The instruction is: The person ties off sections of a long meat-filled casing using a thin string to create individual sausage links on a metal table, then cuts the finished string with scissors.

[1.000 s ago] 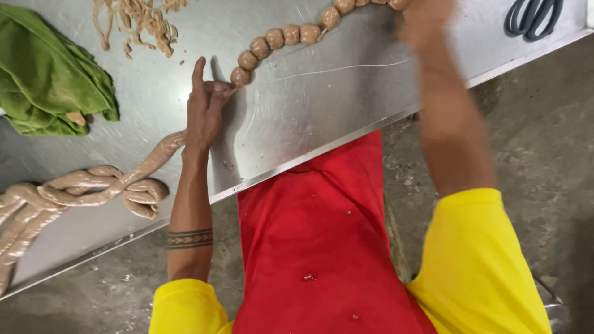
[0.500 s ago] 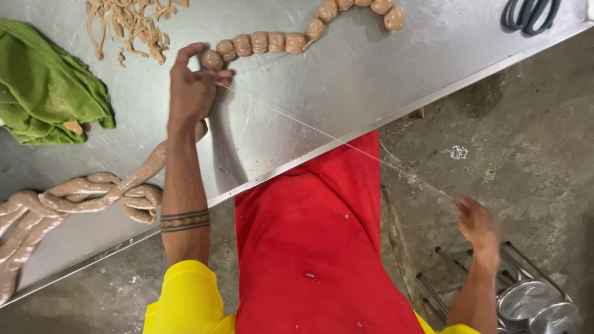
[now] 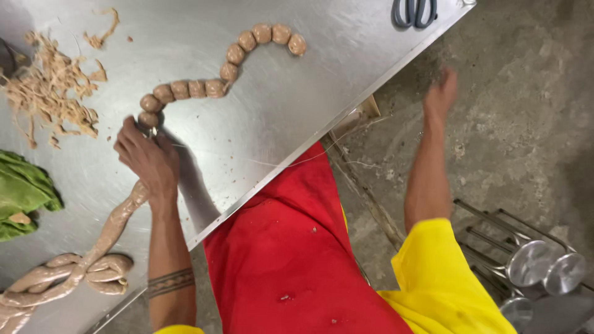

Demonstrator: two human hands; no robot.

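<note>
My left hand rests on the steel table, pinching a long pale sausage where the untied length meets a chain of small tied links. The links curve away up and to the right. A thin string runs from that pinch across the table toward my right hand, which is raised out past the table's edge over the concrete floor, blurred, fingers closed as if on the string. More untied sausage lies coiled at the lower left.
A green cloth lies at the left edge. Shredded scraps sit at the top left. Grey-handled scissors lie at the table's top edge. Metal cups on a wire rack stand on the floor at the lower right.
My right hand has swung from low beside my body up and out past the table's edge, pulling the string. My left hand stays pinched at the end of the links.
</note>
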